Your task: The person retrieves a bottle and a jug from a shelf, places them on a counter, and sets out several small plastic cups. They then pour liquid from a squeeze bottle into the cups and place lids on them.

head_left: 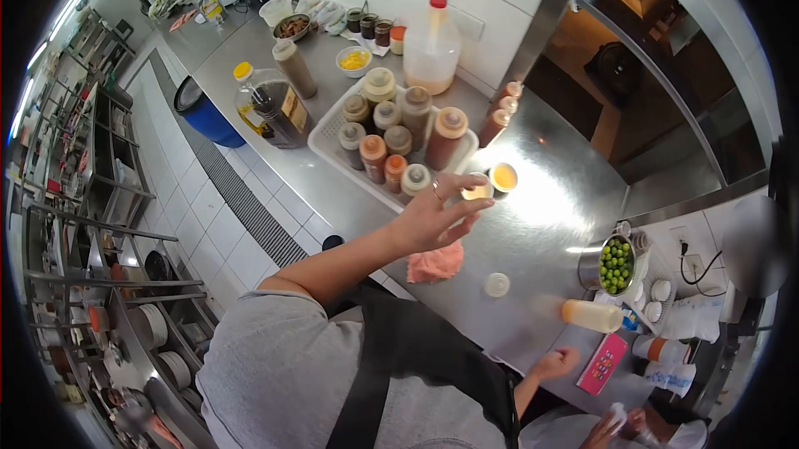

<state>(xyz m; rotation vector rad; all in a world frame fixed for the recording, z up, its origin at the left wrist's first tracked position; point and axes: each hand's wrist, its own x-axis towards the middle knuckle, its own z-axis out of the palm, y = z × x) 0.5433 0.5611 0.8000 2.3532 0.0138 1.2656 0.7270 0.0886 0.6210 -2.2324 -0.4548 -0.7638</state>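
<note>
My left hand (441, 214) reaches over the steel counter (541, 270), its thumb and index finger closed around the rim of a small sauce cup (474, 188). Beside it, touching or nearly so, stands another cup of orange-yellow sauce (503, 176). Below my left wrist lies a crumpled pink cloth (435, 263), and to its right a round white lid (497, 284). My right hand (556, 363) is curled near the counter's front edge, with nothing visible in it. Just above it, a pale yellow squeeze bottle (593, 316) is on its side, its tip end blurred.
A white basket (326, 137) holds several sauce bottles. Behind are a large jug (431, 54), an oil bottle (279, 112) and red-brown bottles (495, 126). To the right stand a pot of limes (589, 267) and a pink box (602, 363). Another person's hands (606, 428) show at bottom right.
</note>
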